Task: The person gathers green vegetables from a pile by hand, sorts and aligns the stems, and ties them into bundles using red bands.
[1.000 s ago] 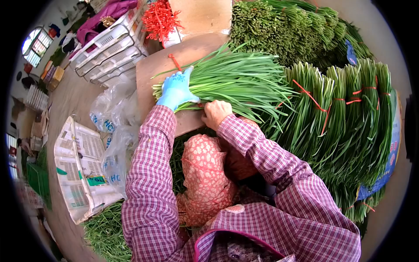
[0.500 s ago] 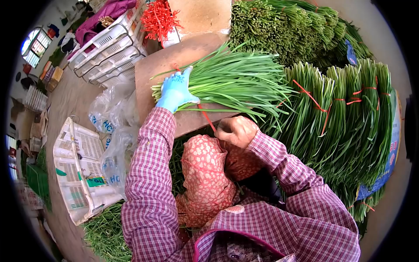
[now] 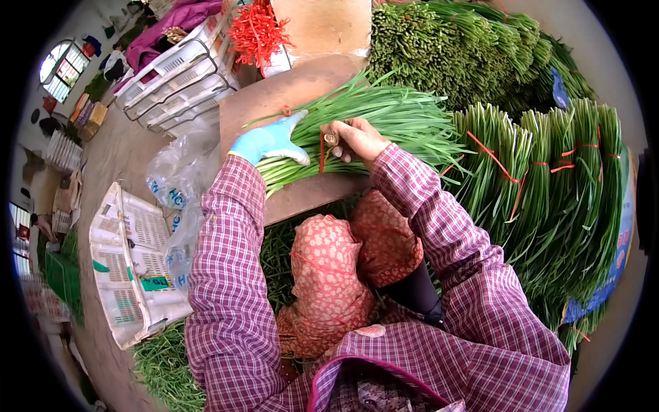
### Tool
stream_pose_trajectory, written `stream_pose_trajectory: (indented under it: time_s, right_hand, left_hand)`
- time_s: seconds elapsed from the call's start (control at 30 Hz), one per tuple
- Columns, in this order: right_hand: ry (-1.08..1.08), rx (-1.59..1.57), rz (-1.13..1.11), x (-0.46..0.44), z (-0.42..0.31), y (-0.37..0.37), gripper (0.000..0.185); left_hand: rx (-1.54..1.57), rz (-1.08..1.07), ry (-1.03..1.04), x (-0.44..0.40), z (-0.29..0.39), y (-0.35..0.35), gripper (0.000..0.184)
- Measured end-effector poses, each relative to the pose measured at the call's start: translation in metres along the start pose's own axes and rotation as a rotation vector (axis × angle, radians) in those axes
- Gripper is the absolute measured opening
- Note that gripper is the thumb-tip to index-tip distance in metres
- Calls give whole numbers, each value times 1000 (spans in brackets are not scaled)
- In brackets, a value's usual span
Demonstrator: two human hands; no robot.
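A loose bundle of long green garlic chives (image 3: pixel 398 117) lies across a brown board (image 3: pixel 274 93), its pale stem ends toward the left. My left hand (image 3: pixel 269 141), in a blue glove, grips the bundle near the stem ends, thumb and fingers around it. Bare and closed, my right hand (image 3: pixel 355 143) is over the bundle just right of the glove. It pinches a red tie (image 3: pixel 322 152) that hangs down across the stems. Part of the red tie also shows above the glove; the stretch under the bundle is hidden.
A bunch of red ties (image 3: pixel 257 33) stands behind the board. Tied chive bundles (image 3: pixel 549 178) are stacked at the right, with more stems (image 3: pixel 446 55) at the back. White crates (image 3: pixel 185 69), a tilted white crate (image 3: pixel 141 264) and clear plastic bags (image 3: pixel 180 172) are at the left.
My right hand has moved up from beside my knee to above the bundle, bringing the red tie's end with it. My left hand remains on the bundle, turned slightly.
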State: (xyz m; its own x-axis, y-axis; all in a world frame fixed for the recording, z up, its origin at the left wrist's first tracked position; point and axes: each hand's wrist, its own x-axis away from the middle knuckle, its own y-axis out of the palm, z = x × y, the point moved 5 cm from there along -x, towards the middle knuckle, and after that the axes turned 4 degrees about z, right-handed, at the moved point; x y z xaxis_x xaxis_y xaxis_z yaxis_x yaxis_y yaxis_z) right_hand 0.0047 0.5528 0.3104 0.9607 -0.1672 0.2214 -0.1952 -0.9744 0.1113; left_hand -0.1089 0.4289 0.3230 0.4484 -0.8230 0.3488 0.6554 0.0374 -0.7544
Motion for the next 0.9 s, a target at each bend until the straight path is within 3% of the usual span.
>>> stream_pose_trajectory:
  time_s: [0.1,0.17,0.23,0.4,0.57,0.6,0.67,0.77,0.83,0.9]
  right_hand:
    - [32,-59,18,-12,3,-1,32]
    - [18,-86,18,-19,3,2,29]
    - [60,62,6,-22,-1,7,32]
    - [-14,113,-69,-20,-5,29,30]
    - [-150,-229,-202,26,-45,27,29]
    - [-205,-363,-382,37,-46,26,29]
    - [-139,-287,-417,63,-36,26,27]
    - [-716,1362,101,67,0,6,27]
    - [-655,1289,198,64,-7,4,23]
    - [-662,1008,342,62,-17,5,24]
  left_hand:
    - [107,23,58,-7,-19,1,118]
    - [-61,92,34,5,4,5,120]
    - [-429,216,-52,8,13,15,129]
    - [-546,440,-101,9,18,37,128]
    - [-529,424,-124,8,17,37,117]
    - [-468,548,-28,9,11,39,114]
    - [-533,529,-56,0,7,39,114]
    - [-515,540,-70,10,20,36,114]
    - [-508,542,-102,11,21,35,114]
    - [-505,535,-95,12,19,36,115]
